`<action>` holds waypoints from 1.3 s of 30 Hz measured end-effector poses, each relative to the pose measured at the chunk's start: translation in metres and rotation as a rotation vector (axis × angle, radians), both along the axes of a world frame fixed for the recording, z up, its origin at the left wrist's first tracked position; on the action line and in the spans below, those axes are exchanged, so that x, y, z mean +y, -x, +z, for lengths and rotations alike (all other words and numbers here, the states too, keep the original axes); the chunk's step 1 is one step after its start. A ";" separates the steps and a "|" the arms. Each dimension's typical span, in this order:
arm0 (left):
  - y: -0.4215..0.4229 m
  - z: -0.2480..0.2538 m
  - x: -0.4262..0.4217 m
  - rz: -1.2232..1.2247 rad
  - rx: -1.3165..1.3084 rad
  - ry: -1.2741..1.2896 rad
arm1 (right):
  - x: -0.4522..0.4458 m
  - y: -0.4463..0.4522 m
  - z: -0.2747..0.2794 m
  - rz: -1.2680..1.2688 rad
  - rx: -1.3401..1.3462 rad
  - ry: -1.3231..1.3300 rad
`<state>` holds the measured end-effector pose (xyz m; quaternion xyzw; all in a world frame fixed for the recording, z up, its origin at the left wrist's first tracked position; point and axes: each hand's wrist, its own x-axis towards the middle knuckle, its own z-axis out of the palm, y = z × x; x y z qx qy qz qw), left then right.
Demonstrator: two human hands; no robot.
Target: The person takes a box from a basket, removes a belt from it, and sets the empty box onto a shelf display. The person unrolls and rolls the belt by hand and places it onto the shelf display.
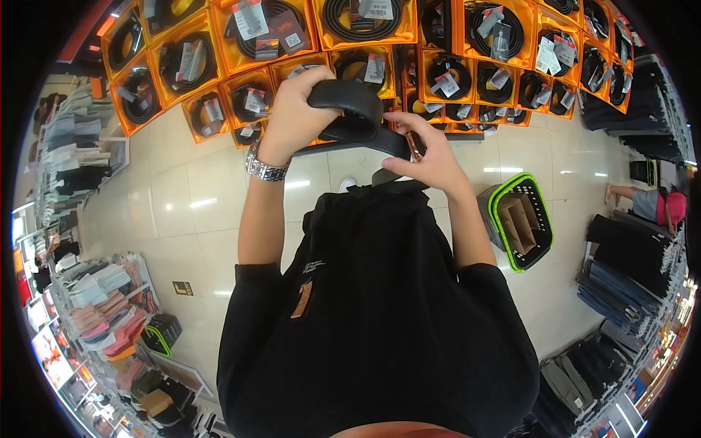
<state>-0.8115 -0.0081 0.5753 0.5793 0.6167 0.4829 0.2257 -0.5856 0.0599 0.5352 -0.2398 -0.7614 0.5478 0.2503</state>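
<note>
A black belt (346, 95), bent into loose loops, is held up in front of my chest. My left hand (293, 109), with a silver watch (266, 165) on the wrist, is closed around the looped strap on the left. On the other side, my right hand (432, 157) grips the belt near its shiny buckle (416, 147), thumb below and fingers above. Part of the strap runs behind the right fingers, so its end is partly hidden. Just beyond both hands are orange boxes (272, 67) holding coiled, tagged belts.
A black shopping basket with a green rim (498, 212) stands on the tiled floor to my right, cardboard inside. Another basket (161, 334) is at lower left. Clothes racks (102, 292) line both sides. A person in pink (668, 209) is at far right.
</note>
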 end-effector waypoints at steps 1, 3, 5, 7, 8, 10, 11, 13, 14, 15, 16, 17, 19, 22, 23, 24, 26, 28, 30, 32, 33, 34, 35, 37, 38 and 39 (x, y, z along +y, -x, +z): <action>-0.001 0.001 0.001 -0.004 0.000 0.001 | -0.002 -0.002 0.007 0.021 -0.103 0.024; -0.008 0.007 0.004 -0.186 0.203 0.057 | -0.008 0.006 0.004 -0.039 -0.036 -0.168; -0.018 0.013 0.008 -0.250 0.369 0.091 | -0.009 0.011 -0.008 -0.040 -0.022 -0.054; -0.015 0.006 0.012 -0.337 0.425 0.109 | -0.012 0.012 -0.006 0.005 -0.052 0.009; -0.014 0.007 0.013 -0.331 0.424 0.110 | -0.014 0.013 -0.014 -0.022 -0.021 0.040; -0.014 0.013 0.014 -0.324 0.193 0.137 | -0.016 0.017 -0.027 -0.087 0.068 0.084; -0.012 0.022 0.013 -0.323 0.122 0.261 | -0.015 0.018 -0.031 -0.087 0.068 0.084; -0.012 0.008 0.014 -0.129 0.000 0.104 | -0.011 0.020 -0.034 -0.195 0.207 0.295; -0.008 -0.014 0.017 -0.084 -0.194 0.041 | -0.010 0.020 -0.033 -0.192 0.272 0.399; -0.015 -0.022 0.016 -0.052 -0.483 0.064 | -0.009 0.021 -0.026 -0.202 0.378 0.351; -0.024 -0.028 0.014 -0.091 -0.715 0.079 | -0.008 0.023 -0.023 -0.188 0.419 0.394; -0.034 -0.033 0.012 -0.128 -0.949 0.095 | -0.007 0.024 -0.022 -0.174 0.459 0.438; -0.054 -0.041 0.013 -0.149 -1.398 0.010 | -0.007 0.030 -0.028 -0.133 0.475 0.431; -0.058 -0.043 0.022 -0.014 -1.523 -0.107 | -0.010 0.038 -0.035 -0.103 0.428 0.398; -0.056 -0.043 0.022 -0.013 -1.525 -0.115 | -0.011 0.041 -0.036 -0.095 0.438 0.332; -0.053 -0.043 0.022 -0.006 -1.451 -0.144 | -0.013 0.040 -0.034 -0.068 0.347 0.277; -0.050 -0.038 0.020 0.014 -1.350 -0.194 | -0.019 0.042 -0.027 -0.066 0.284 0.201; -0.057 -0.022 0.015 0.069 -1.258 -0.220 | -0.020 0.041 -0.012 -0.071 0.242 0.168; -0.062 -0.011 0.009 0.097 -1.088 -0.305 | -0.017 0.034 -0.003 0.036 0.002 0.112; -0.065 0.003 0.001 0.034 -1.078 -0.307 | -0.020 0.032 -0.011 0.029 0.052 0.077; -0.068 0.013 -0.003 0.022 -1.076 -0.285 | -0.023 0.031 -0.011 0.028 0.100 0.043; -0.071 0.020 -0.005 0.025 -1.075 -0.290 | -0.023 0.030 -0.005 0.065 0.171 0.120; -0.074 0.026 -0.007 0.000 -1.132 -0.299 | -0.025 0.029 -0.005 0.075 0.164 0.189; -0.075 0.028 -0.008 -0.027 -1.187 -0.311 | -0.025 0.027 0.009 0.054 0.112 0.144; -0.074 0.028 -0.009 0.022 -0.918 -0.346 | -0.024 0.026 0.014 0.055 0.113 0.143; -0.071 0.032 -0.011 -0.046 -1.073 -0.366 | -0.022 0.023 0.018 0.022 0.113 -0.032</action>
